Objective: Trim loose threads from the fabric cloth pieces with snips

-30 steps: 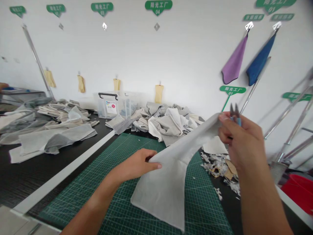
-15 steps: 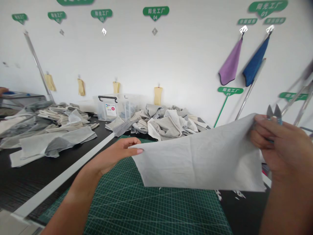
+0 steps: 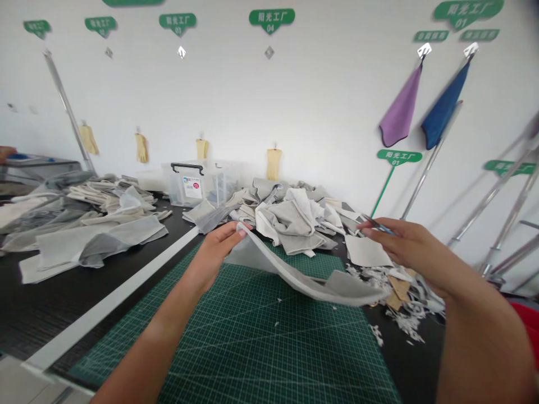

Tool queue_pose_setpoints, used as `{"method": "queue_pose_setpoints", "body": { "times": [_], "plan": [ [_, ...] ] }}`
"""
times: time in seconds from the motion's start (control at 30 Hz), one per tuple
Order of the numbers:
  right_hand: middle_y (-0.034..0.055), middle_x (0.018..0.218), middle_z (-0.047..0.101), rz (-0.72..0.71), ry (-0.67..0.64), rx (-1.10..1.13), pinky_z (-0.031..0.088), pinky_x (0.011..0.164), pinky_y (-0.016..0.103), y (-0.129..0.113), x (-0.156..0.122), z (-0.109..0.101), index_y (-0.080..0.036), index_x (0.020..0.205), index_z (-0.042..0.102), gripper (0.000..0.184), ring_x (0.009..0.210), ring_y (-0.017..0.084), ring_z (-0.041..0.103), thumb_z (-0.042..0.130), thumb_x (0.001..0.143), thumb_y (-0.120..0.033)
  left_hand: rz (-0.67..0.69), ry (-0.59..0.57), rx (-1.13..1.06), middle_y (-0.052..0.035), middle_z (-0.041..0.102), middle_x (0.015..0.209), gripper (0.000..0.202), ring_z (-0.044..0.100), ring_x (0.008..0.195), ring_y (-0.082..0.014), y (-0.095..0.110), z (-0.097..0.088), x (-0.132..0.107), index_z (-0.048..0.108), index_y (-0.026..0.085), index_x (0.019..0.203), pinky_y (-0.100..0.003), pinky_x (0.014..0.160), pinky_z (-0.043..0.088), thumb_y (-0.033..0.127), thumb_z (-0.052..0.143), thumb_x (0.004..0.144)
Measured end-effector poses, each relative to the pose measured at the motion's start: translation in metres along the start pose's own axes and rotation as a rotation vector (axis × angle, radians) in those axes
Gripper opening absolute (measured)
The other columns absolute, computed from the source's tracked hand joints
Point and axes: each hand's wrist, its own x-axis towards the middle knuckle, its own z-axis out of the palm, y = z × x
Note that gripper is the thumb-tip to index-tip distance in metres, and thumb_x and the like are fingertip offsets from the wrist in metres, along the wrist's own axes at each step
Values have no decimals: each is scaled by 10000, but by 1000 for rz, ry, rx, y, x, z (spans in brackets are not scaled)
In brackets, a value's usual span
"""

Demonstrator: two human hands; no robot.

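Observation:
My left hand (image 3: 217,252) pinches one edge of a pale grey fabric piece (image 3: 314,286), which sags in a curve over the green cutting mat (image 3: 256,348). My right hand (image 3: 404,241) holds small metal thread snips (image 3: 378,225) between its fingers, above the far end of the fabric. I cannot see that hand gripping the cloth. Just below it lie white fabric scraps and cardboard bits (image 3: 404,297), with a loose square of pale fabric (image 3: 366,251) beside them.
A heap of grey fabric (image 3: 290,221) and a clear plastic box (image 3: 197,184) stand beyond the mat. Stacked fabric pieces (image 3: 92,235) lie on the black table (image 3: 63,303) at left. Another person's hand (image 3: 6,152) shows at far left. Yellow gloves and towels hang on the wall.
The fabric, spread wide between my hands before, now sags in a narrow curve. My right hand has moved left and down with the snips, and my left hand has risen slightly.

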Motion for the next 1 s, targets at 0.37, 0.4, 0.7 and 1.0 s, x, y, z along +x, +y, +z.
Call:
{"method": "queue_pose_setpoints", "body": {
  "times": [0.37,0.4,0.7,1.0],
  "plan": [
    [24,930,721,-450,-388,47,438,755,279,-25,-7,153,-208,1042,723,296,827,183,625,560,945,-434,72,-213,46,-25,678,924,211,623,869,-168,-34,29,-4,629,182,999,-265,800,466,364,657,896],
    [22,906,718,-455,-407,68,431,750,274,-22,-6,160,-195,1001,730,294,820,180,620,557,947,-427,82,-206,51,-23,677,925,202,621,877,-168,-38,29,-5,630,183,996,-263,805,465,361,647,903],
    [-2,757,615,-350,-442,231,355,619,236,-15,-3,183,-178,859,745,294,688,139,494,626,890,-445,103,-204,144,-47,698,1022,217,633,968,-200,-47,22,-13,653,192,1038,-288,873,467,372,591,936],
    [-63,526,323,-123,-406,330,196,428,217,-13,-3,186,-167,869,690,360,454,76,258,626,878,-522,137,-93,301,-30,688,961,281,616,900,-187,-55,20,-15,660,182,1028,-272,830,462,425,538,959]
  ]
}}
